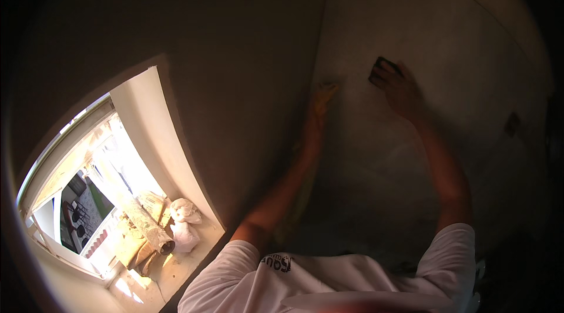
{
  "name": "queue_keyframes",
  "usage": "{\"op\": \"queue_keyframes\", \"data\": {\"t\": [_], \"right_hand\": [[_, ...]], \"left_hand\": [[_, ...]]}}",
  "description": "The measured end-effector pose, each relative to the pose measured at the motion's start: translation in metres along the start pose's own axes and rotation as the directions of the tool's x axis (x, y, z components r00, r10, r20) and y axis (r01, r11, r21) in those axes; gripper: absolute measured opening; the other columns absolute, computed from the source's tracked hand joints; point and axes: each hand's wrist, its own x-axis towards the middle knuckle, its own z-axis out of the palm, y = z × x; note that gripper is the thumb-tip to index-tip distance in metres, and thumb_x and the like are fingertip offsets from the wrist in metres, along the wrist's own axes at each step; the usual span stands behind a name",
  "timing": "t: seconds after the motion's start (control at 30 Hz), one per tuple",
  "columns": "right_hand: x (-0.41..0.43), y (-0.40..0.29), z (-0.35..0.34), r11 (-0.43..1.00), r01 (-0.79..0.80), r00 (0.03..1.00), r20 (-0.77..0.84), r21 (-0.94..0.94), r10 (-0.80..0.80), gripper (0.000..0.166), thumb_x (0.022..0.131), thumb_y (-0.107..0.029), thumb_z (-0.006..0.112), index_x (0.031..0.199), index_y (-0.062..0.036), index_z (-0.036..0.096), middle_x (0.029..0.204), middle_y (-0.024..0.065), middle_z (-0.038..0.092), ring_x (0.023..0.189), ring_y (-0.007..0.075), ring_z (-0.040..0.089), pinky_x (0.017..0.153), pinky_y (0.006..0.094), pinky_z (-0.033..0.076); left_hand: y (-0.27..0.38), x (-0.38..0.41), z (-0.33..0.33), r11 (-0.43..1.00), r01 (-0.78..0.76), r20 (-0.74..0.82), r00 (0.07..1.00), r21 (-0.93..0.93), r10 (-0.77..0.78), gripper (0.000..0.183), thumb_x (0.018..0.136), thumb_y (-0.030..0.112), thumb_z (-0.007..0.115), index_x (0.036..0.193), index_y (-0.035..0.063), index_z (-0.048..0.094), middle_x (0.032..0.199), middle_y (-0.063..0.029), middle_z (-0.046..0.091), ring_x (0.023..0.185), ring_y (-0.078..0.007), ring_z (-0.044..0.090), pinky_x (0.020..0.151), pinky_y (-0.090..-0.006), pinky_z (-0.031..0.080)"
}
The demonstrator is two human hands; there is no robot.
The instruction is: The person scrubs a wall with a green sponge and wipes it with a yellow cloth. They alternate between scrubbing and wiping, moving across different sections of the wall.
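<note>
Both my arms reach up to a dim, pale wall (423,26). In my right hand (396,83) is a dark, block-shaped object (381,70), perhaps a sanding block or sponge, held against the wall. Near the wall's corner line, my left hand (324,97) touches or almost touches the surface, with something yellowish at the fingers, perhaps a cloth or a glove. The dark image hides whether that hand grips it. A faint yellowish strip hangs beside my left forearm.
A bright window recess opens at the lower left. On its sill (176,273) lie a cardboard-like tube (147,227), brown sacks or paper (130,247) and tied plastic bags (185,225). A small dark patch (512,124) marks the wall at right.
</note>
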Motion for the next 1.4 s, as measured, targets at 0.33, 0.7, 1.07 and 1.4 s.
{"op": "queue_keyframes", "data": {"t": [0.33,0.7,1.07,1.4], "right_hand": [[-0.022,0.029,-0.007,0.990,-0.104,0.989,-0.113,-0.100,0.092,0.041,0.081,-0.008,0.047,0.121,-0.0124,0.054,0.134,0.0069,0.044,0.131,0.0240,0.032,0.108,0.0510,0.020],[-0.019,0.028,-0.011,0.993,-0.109,0.985,-0.138,-0.052,0.101,0.040,0.081,-0.007,0.049,0.120,-0.0119,0.055,0.133,0.0064,0.045,0.131,0.0235,0.032,0.109,0.0505,0.019],[-0.019,0.026,-0.013,0.992,-0.123,0.980,-0.164,-0.026,0.117,0.038,0.079,-0.004,0.052,0.115,-0.0109,0.058,0.129,0.0062,0.049,0.129,0.0232,0.036,0.108,0.0505,0.021],[-0.019,0.026,-0.015,0.992,-0.127,0.974,-0.192,-0.025,0.120,0.038,0.078,-0.003,0.052,0.115,-0.0113,0.059,0.128,0.0056,0.050,0.128,0.0229,0.038,0.107,0.0503,0.022]], "left_hand": [[0.049,0.179,0.029,0.906,-0.423,-0.004,0.906,0.000,0.423,0.044,0.098,0.016,0.025,0.140,0.0048,0.023,0.142,-0.0110,0.029,0.127,-0.0235,0.035,0.109,-0.0353,0.021],[0.061,0.218,0.037,0.774,-0.610,-0.247,0.787,-0.171,0.566,0.038,0.096,0.012,0.035,0.133,0.0062,0.037,0.126,-0.0137,0.049,0.118,-0.0253,0.045,0.104,-0.0345,0.030],[0.087,0.209,0.035,0.968,-0.249,-0.250,0.936,0.025,0.247,0.047,0.096,0.027,0.039,0.137,0.0064,0.028,0.129,-0.0220,0.045,0.118,-0.0363,0.046,0.097,-0.0407,0.038],[0.099,0.200,0.037,0.971,-0.236,-0.213,0.951,-0.027,0.225,0.046,0.097,0.026,0.036,0.137,0.0065,0.027,0.126,-0.0234,0.047,0.116,-0.0384,0.047,0.096,-0.0417,0.038]]}}
